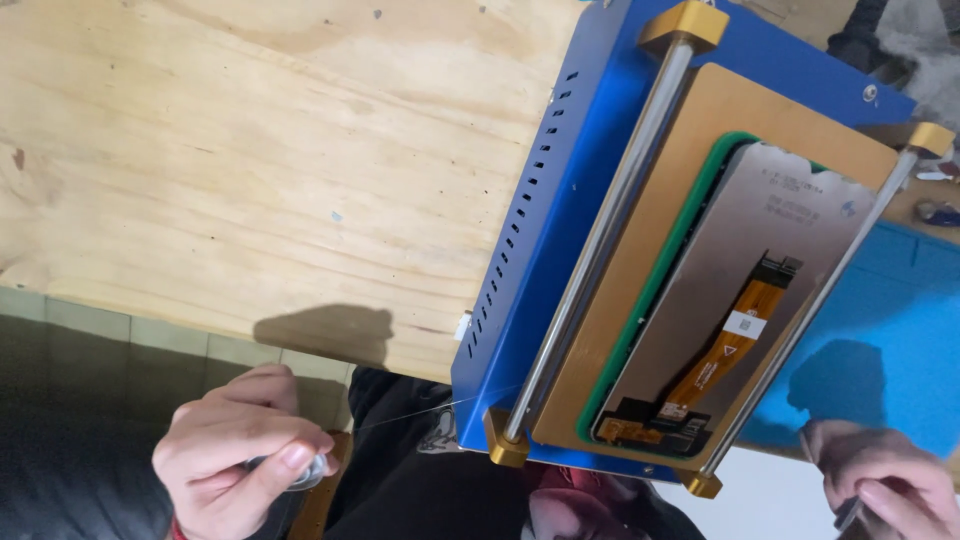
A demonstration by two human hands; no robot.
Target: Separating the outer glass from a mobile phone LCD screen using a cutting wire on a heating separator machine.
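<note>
Two hands sit low in the view, at the near edge of a pale plywood tabletop (250,170) with knots and small specks in its grain. On the table's right part stands a blue metal separator machine (560,250) with rows of vent slots down its side, brass corner blocks and two steel rails (600,240) along its top. Its tan heating plate (720,110) carries a green mat, and on that lies a phone screen assembly (740,260), back side up, with an orange flex cable (725,355) running down it.

The left hand (235,455) is curled, thumb and fingers pinching a small silvery spool (305,470); a thin wire (410,415) runs from it toward the machine's near corner. The right hand (885,480) is closed round a slim dark tool at the bottom right; what the tool is cannot be told.

Beyond the machine lies a blue work mat (900,330). Below the table edge show grey floor tiles (90,330) and dark clothing (420,480).
</note>
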